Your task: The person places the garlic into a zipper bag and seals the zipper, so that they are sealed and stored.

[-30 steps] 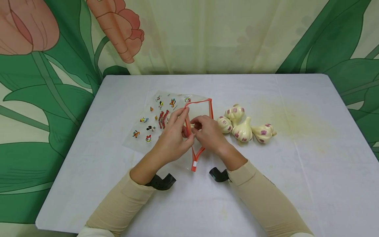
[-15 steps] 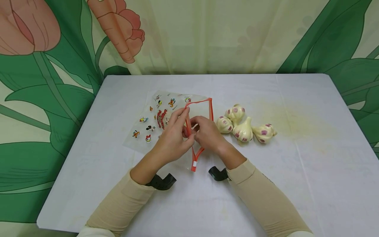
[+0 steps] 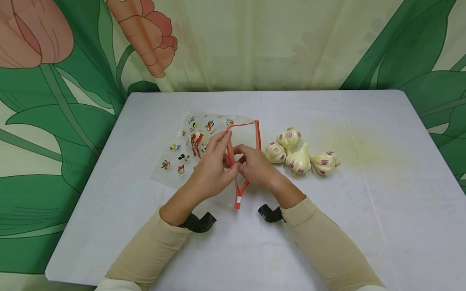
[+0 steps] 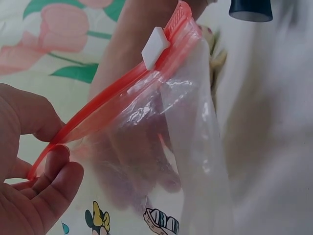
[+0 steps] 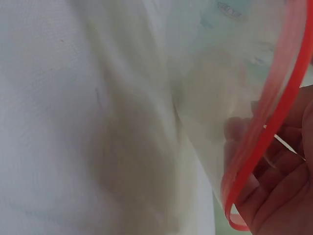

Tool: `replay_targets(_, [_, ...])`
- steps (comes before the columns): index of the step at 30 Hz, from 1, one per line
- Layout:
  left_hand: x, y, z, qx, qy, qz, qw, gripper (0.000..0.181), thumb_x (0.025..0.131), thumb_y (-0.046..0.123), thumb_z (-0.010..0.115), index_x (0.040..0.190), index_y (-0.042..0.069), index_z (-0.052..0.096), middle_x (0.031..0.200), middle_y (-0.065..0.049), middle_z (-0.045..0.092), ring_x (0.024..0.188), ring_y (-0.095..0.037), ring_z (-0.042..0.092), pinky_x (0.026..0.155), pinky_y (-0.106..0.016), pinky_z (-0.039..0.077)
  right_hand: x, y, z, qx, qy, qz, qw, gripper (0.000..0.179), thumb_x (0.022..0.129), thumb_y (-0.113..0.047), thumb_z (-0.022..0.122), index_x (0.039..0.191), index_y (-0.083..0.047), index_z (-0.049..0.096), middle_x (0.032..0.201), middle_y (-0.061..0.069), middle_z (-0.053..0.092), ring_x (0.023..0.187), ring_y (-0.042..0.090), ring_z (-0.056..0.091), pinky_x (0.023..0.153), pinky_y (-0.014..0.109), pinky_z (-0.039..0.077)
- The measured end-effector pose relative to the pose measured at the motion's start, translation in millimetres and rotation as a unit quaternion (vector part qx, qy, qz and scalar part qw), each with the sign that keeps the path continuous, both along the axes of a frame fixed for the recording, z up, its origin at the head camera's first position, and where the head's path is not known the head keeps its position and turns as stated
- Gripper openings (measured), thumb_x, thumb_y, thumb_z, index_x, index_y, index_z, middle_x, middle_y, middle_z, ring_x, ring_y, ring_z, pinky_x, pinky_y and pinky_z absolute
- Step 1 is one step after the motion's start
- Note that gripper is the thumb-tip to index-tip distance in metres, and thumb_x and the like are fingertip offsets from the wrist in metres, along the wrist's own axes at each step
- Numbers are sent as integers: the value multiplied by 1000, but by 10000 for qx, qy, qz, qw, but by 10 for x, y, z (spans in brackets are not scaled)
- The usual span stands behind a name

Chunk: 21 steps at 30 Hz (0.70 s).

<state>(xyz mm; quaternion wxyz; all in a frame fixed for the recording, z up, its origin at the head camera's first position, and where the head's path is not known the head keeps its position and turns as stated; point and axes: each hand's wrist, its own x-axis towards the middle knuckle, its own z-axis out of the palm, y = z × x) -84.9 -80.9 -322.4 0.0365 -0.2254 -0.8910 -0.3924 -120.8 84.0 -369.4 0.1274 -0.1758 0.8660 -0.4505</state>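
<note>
A person wears long beige fabric sleeves (image 3: 149,246) with wide cuffs, bordered by white cloth (image 3: 118,285) farther up, and a curved black device (image 3: 199,223) (image 3: 270,213) at each wrist.

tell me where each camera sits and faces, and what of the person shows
Head: on the head, facing forward and down at the table, garlic and bag; both sleeves, left hand and right hand show.
Left wrist: on that wrist, facing the bag's red edge, which the left hand pinches; the right hand shows through the bag.
Right wrist: on that wrist, facing the right hand, partly seen through the bag.
Shared: both wrist views show the red edge.
</note>
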Motion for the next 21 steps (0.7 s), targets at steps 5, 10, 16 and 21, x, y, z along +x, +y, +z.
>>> replay_targets(5, [-11,-2,-3,-19,-66,46,10000,76,86,-2,71,151,-8,33,152,-20,33,78,-14,56,64,-26,52,41,77,44,-29,94,-60,9999,37,93,-9,56,129,-7,62,124,4,66,98,20,67,77,35,54])
replay_targets(10, [-9,0,3,0,-52,47,10000,76,85,-2,71,151,-8,33,151,-20,33,77,-14,56,62,-26,51,99,189,112,-68,174,-173,9997,37,94,-13,62,130,-5,63,121,9,67,94,19,67,75,35,54])
replay_targets(16, [-6,4,8,7,-99,58,9999,77,85,-2,71,151,-8,33,152,-19,33,77,-13,56,63,-26,51,166,347,210,-168,348,-344,9987,36,92,-12,68,127,-4,64,108,12,69,90,20,65,72,36,53])
replay_targets(21, [-4,3,11,82,-162,35,9998,78,86,-2,72,152,-7,32,152,-18,32,77,-13,57,66,-26,51,207,504,265,-376,237,-499,9978,37,90,-10,71,126,-4,65,110,13,69,91,22,67,72,37,54])
